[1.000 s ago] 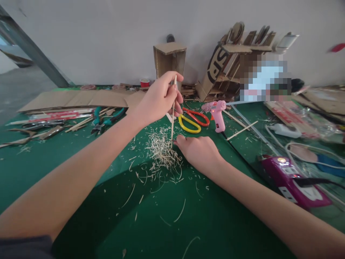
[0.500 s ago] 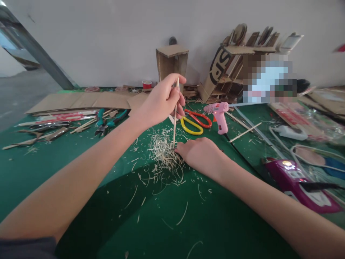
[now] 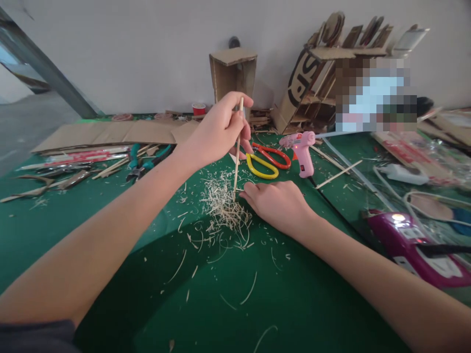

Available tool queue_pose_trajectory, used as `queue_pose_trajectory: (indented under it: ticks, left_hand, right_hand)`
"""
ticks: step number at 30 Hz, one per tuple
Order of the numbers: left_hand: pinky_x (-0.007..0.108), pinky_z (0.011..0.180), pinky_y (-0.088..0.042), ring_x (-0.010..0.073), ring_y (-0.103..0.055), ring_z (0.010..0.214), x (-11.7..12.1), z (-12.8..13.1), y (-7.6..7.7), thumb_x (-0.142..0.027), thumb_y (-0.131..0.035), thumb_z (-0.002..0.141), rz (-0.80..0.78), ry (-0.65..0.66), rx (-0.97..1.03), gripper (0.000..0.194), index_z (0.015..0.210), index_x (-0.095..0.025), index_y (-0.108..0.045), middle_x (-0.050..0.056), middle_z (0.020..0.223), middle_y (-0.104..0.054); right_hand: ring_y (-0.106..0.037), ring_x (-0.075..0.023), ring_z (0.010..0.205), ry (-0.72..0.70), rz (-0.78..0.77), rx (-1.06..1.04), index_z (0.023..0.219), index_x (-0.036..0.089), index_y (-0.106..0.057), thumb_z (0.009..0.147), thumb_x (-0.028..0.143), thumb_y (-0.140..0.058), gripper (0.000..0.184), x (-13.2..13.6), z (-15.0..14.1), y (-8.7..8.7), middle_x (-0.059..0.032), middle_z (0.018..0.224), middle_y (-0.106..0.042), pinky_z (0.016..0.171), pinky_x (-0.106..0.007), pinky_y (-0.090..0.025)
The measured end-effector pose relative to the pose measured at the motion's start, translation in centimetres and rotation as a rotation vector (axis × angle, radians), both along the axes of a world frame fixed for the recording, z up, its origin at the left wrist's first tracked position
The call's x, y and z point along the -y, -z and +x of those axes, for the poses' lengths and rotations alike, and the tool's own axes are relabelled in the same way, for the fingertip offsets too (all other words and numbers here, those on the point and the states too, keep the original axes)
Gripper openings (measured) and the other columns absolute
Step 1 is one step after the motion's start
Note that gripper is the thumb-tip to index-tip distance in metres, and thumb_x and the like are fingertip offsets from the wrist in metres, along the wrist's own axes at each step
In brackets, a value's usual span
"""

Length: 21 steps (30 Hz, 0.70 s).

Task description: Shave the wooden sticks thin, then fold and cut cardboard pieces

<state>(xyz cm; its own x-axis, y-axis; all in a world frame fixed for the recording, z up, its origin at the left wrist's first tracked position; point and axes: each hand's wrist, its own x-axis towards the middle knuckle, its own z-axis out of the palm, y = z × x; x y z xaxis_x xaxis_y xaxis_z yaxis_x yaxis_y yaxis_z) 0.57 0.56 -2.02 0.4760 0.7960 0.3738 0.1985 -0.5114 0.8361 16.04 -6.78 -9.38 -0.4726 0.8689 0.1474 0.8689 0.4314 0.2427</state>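
My left hand (image 3: 224, 125) is closed around the upper part of a thin wooden stick (image 3: 237, 169). The stick stands nearly upright, its lower end down at a heap of curled wood shavings (image 3: 224, 203) on the green tabletop. Just right of the stick's lower end is my right hand (image 3: 275, 203), fingers curled and pressed together. Whatever those fingers grip is hidden by the hand. Beyond the right hand lie scissors (image 3: 263, 169) with one yellow and one red handle. The scissors' blades are mostly out of sight behind my left hand.
A pink glue gun (image 3: 303, 154) lies on the right, with a purple device (image 3: 415, 250) nearer me. Pliers (image 3: 138, 169) with teal handles and loose sticks are on the left. Cardboard structures (image 3: 233, 73) stand along the wall. Loose shavings are scattered across the table (image 3: 206, 314).
My right hand has moved slightly away from the stick's lower end, opening a small gap. My left hand keeps hold of the stick. The camera view has shifted slightly.
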Motion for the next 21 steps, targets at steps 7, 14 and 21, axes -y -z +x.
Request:
queue_pose_trajectory:
  ticks: [7,14,21]
  left_hand:
    - [0.022,0.057,-0.055,0.0107,-0.065,0.063,0.15,0.17,-0.05,-0.015,-0.029,0.094,-0.035,-0.029,-0.006,0.024,0.116,-0.019,-0.039,-0.002,0.073,-0.051]
    - [0.018,0.057,-0.052,0.0098,-0.066,0.065,0.42,0.53,-0.28,-0.017,-0.033,0.095,-0.049,-0.092,-0.014,0.024,0.117,-0.021,-0.041,-0.002,0.074,-0.053]
    - [0.017,0.056,-0.051,0.0081,-0.066,0.063,0.62,0.60,-0.59,-0.017,-0.033,0.095,-0.053,-0.128,-0.037,0.023,0.116,-0.020,-0.042,-0.004,0.071,-0.055]
  right_hand:
    - [-0.052,-0.0133,0.046,-0.015,0.040,0.011,0.085,0.019,-0.059,0.098,0.040,-0.023,0.044,0.14,-0.03,0.21,-0.0051,0.062,-0.065,0.049,-0.028,-0.013]
    - [-0.053,-0.0136,0.047,0.000,0.035,0.023,0.086,0.019,-0.060,0.098,0.040,-0.023,0.044,0.08,-0.09,0.10,-0.0047,0.059,-0.063,0.049,-0.028,-0.014]
    - [-0.053,-0.0151,0.048,-0.012,0.038,0.042,0.085,0.020,-0.061,0.098,0.041,-0.023,0.045,-0.03,0.10,0.09,-0.0046,0.059,-0.063,0.048,-0.028,-0.014]
